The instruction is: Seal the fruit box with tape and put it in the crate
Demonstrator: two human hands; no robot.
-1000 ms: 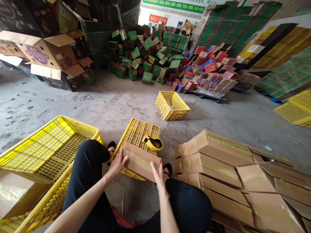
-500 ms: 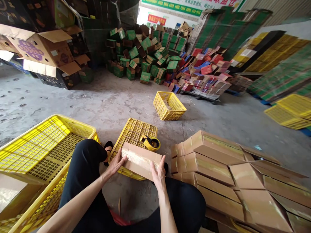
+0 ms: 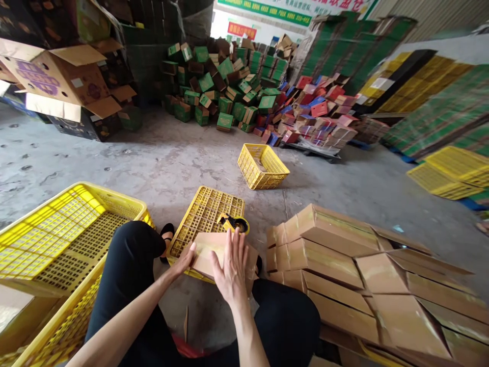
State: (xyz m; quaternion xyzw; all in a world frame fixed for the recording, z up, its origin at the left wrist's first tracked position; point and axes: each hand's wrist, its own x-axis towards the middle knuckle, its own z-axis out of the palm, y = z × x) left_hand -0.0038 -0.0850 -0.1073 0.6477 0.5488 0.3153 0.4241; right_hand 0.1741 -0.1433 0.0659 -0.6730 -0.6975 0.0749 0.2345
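A small brown cardboard box [image 3: 205,246] is above the near part of an overturned yellow plastic crate [image 3: 208,204]. My left hand [image 3: 182,262] grips the box's left end, thumb along its edge and the other fingers mostly hidden. Across the top and right part of the box lies my right hand [image 3: 232,267], its fingers stretched out and slightly spread. Just beyond the box, a yellow and black tape dispenser [image 3: 234,223] rests on the crate.
Stacked cardboard boxes [image 3: 336,260] stand at my right. A large yellow crate [image 3: 147,211] is at my left, beside my knee. Farther off, another yellow crate [image 3: 263,181] sits on the concrete floor [image 3: 183,158]. Green boxes [image 3: 225,121] lie heaped behind it.
My right hand has moved from the box's right end to lie flat over its top. The box has turned, so its taped face no longer shows. My left hand stays at the left end.
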